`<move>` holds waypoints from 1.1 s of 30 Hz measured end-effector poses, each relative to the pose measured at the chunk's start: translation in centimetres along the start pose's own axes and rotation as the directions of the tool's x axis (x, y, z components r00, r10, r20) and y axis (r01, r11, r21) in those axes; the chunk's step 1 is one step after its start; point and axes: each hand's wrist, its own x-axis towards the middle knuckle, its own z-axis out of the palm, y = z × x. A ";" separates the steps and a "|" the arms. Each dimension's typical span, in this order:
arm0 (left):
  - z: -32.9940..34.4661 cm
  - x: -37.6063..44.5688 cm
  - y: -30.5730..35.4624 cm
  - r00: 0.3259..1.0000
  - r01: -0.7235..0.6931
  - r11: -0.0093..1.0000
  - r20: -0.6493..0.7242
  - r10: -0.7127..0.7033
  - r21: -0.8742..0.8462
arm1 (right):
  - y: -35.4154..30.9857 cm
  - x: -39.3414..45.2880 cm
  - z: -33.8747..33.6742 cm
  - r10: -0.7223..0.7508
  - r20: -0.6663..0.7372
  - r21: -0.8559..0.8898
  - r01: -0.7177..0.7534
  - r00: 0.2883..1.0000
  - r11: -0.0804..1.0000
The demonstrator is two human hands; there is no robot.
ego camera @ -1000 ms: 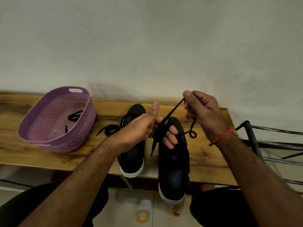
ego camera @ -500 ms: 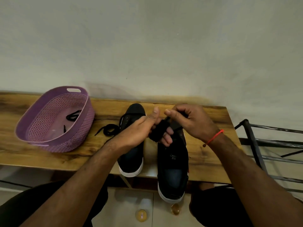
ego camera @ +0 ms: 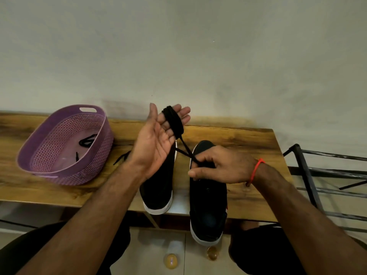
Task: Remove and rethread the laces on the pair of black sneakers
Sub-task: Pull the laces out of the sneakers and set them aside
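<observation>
Several turns of black lace (ego camera: 173, 121) sit wound round the straight, spread fingers of the raised left hand (ego camera: 158, 139), its tail running down to the right hand (ego camera: 220, 165), whose fingertips pinch it over the right sneaker (ego camera: 207, 207). Left sneaker (ego camera: 157, 193) stands beside it on the bench (ego camera: 248, 139). Risk: with those fingers uncurled the coil may slide off and tangle if the pinch tugs.
</observation>
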 end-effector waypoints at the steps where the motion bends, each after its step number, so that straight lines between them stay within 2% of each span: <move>1: 0.0 -0.2 -0.4 1.000 0.000 0.977 -0.015 0.003 0.212 | -0.5 -0.2 0.0 -0.028 0.038 0.106 0.024 0.999 0.994; 3: 0.1 -0.7 -1.2 0.996 0.021 0.836 0.063 -0.066 0.548 | -1.5 -0.9 -0.6 -0.096 -0.010 0.323 0.094 0.995 0.942; 5: 0.5 -1.3 -1.1 0.966 0.096 0.725 0.112 -0.233 0.682 | -1.6 -1.4 -1.4 -0.083 -0.227 0.484 0.187 0.970 0.855; 7: 1.4 -1.8 -0.8 0.915 0.170 0.748 0.178 -0.361 0.642 | -0.6 -1.5 -2.3 0.044 -0.488 0.485 0.228 0.872 0.844; 9: 1.9 -2.1 -0.7 0.898 0.192 0.849 0.261 -0.354 0.493 | 1.1 -1.1 -2.9 0.166 -0.632 0.384 0.119 0.757 0.916; 10: 2.0 -2.1 -0.7 0.905 0.203 0.905 0.281 -0.319 0.373 | 1.9 -0.9 -2.9 0.182 -0.641 0.291 0.016 0.746 0.957; 12: 1.9 -1.7 -0.7 0.931 0.219 0.974 0.287 -0.225 0.055 | 2.7 -0.5 -2.3 0.178 -0.524 0.050 -0.178 0.833 0.983; 14: 1.6 -1.0 -0.8 0.973 0.139 0.979 0.205 -0.107 -0.147 | 2.1 -0.1 -1.2 0.185 -0.282 -0.111 -0.224 0.941 0.968; 15: 1.4 -0.7 -0.9 0.985 0.084 0.985 0.161 -0.059 -0.151 | 1.5 0.1 -0.6 0.173 -0.157 -0.174 -0.200 0.972 0.964; 17: 0.6 -0.2 -1.3 0.999 -0.004 0.998 0.052 0.001 0.064 | 0.3 0.5 0.6 0.102 0.014 -0.208 -0.097 0.995 0.973; 18: 0.0 -0.2 -1.8 1.000 -0.011 0.970 0.022 0.006 0.242 | -0.3 0.5 0.8 0.056 0.029 -0.136 -0.051 0.998 0.989; 20: -0.3 -0.4 -2.5 0.996 0.041 0.835 0.041 -0.076 0.548 | -0.6 0.2 0.2 -0.018 -0.121 0.056 0.025 0.992 0.998; 21: -0.2 -0.7 -2.7 0.988 0.074 0.776 0.058 -0.140 0.626 | -0.3 0.0 -0.4 -0.020 -0.241 0.121 0.051 0.970 0.991; 23: 0.5 -1.2 -2.7 0.961 0.127 0.749 0.105 -0.254 0.650 | 0.9 -0.2 -1.5 0.016 -0.452 0.134 0.050 0.892 0.990; 25: 1.3 -1.3 -2.4 0.937 0.153 0.787 0.166 -0.308 0.598 | 2.5 -0.3 -1.8 0.064 -0.548 0.088 -0.018 0.834 0.996; 28: 1.8 -1.5 -2.0 0.927 0.200 0.904 0.226 -0.299 0.377 | 3.4 -0.1 -1.3 0.101 -0.519 0.078 -0.070 0.849 0.994; 31: 1.8 -1.0 -1.8 0.970 0.203 0.976 0.148 -0.191 -0.071 | 2.6 0.6 -0.1 0.082 -0.349 -0.069 -0.112 0.934 0.991; 32: 1.6 -0.8 -1.9 0.983 0.164 0.975 0.111 -0.148 -0.148 | 2.3 0.8 0.4 0.077 -0.272 -0.146 -0.121 0.959 0.982; 33: 1.4 -0.6 -1.9 0.991 0.125 0.980 0.076 -0.114 -0.154 | 1.8 1.0 1.0 0.067 -0.203 -0.199 -0.108 0.977 0.974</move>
